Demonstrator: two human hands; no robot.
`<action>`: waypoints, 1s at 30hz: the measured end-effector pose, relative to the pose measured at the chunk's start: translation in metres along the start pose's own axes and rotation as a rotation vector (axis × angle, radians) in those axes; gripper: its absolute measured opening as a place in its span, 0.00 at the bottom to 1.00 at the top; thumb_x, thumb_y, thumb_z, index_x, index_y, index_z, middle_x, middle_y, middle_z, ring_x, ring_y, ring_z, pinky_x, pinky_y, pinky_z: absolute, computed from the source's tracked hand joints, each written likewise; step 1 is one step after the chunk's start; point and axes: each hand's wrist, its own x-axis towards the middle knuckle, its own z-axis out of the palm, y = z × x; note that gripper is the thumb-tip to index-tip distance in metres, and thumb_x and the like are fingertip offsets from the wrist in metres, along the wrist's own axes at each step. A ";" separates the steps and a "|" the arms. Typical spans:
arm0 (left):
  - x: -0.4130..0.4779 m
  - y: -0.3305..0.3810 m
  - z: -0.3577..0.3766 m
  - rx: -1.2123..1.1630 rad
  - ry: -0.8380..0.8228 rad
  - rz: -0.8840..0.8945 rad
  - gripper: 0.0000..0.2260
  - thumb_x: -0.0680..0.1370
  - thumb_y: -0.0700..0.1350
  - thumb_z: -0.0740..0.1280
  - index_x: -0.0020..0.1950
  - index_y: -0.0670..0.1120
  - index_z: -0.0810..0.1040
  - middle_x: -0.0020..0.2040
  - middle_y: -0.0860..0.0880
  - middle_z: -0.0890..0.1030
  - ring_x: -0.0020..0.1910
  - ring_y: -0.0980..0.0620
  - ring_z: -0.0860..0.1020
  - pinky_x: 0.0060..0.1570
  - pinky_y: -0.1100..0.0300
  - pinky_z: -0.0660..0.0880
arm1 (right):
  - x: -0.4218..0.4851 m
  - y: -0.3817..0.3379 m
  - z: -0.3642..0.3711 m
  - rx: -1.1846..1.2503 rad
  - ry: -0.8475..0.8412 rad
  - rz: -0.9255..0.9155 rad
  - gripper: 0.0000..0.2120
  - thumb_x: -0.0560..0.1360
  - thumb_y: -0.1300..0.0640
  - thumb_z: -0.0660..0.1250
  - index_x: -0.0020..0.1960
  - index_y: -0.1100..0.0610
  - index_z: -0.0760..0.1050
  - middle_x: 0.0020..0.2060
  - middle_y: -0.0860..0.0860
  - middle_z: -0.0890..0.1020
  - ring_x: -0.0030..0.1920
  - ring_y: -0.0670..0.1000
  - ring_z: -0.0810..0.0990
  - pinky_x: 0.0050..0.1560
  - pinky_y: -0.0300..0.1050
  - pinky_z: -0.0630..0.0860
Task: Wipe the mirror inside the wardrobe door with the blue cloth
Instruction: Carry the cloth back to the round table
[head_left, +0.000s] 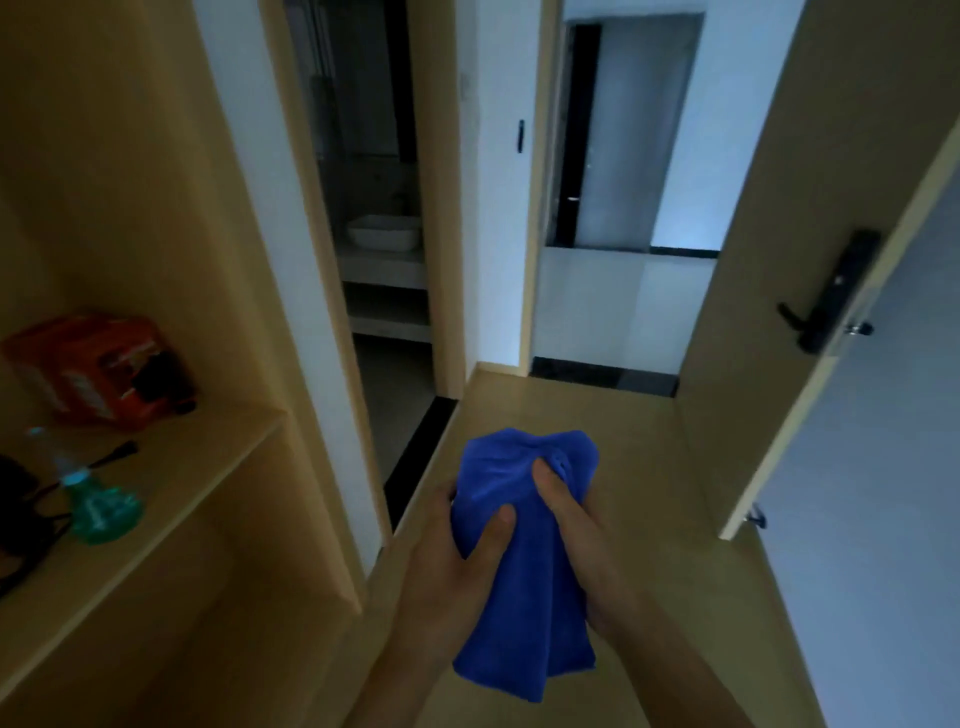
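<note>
Both our hands are on the blue cloth (519, 597), held bunched in mid-air above the wooden floor (597, 410). The left hand (452, 551) clasps its near side with the thumb pressed across the fabric, and the right hand (576, 525) pinches a fold near the top. We judge this the readying step: cloth gathered, no wiping begun. A green spray bottle (101, 506) stands at the front edge of the wardrobe shelf (208, 467), beside black cables, with an orange packet (98, 364) further back. A pale grey panel (883, 467) fills the right side behind a door (779, 260) with a black handle (831, 291); we cannot tell whether it is the mirror. Next we must turn to the glass and press a flat pad of cloth against it.
</note>
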 end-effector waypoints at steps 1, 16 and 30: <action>0.000 0.003 0.017 -0.016 -0.022 -0.004 0.16 0.73 0.68 0.68 0.57 0.72 0.68 0.54 0.69 0.79 0.51 0.72 0.79 0.45 0.70 0.77 | -0.003 -0.003 -0.017 0.001 0.027 -0.011 0.23 0.74 0.36 0.69 0.63 0.48 0.78 0.55 0.50 0.86 0.56 0.52 0.84 0.62 0.57 0.78; -0.037 0.028 0.239 -0.043 -0.599 0.038 0.24 0.71 0.70 0.67 0.63 0.64 0.69 0.50 0.72 0.79 0.47 0.68 0.81 0.38 0.73 0.76 | -0.096 -0.014 -0.226 -0.026 0.578 -0.096 0.18 0.75 0.34 0.67 0.57 0.44 0.80 0.49 0.46 0.87 0.50 0.47 0.86 0.52 0.48 0.82; -0.109 0.024 0.323 -0.037 -1.230 0.106 0.19 0.78 0.62 0.69 0.65 0.62 0.69 0.50 0.71 0.80 0.45 0.66 0.83 0.40 0.66 0.78 | -0.216 0.015 -0.245 0.078 1.235 -0.091 0.11 0.77 0.43 0.69 0.57 0.45 0.77 0.49 0.44 0.87 0.49 0.44 0.86 0.49 0.43 0.81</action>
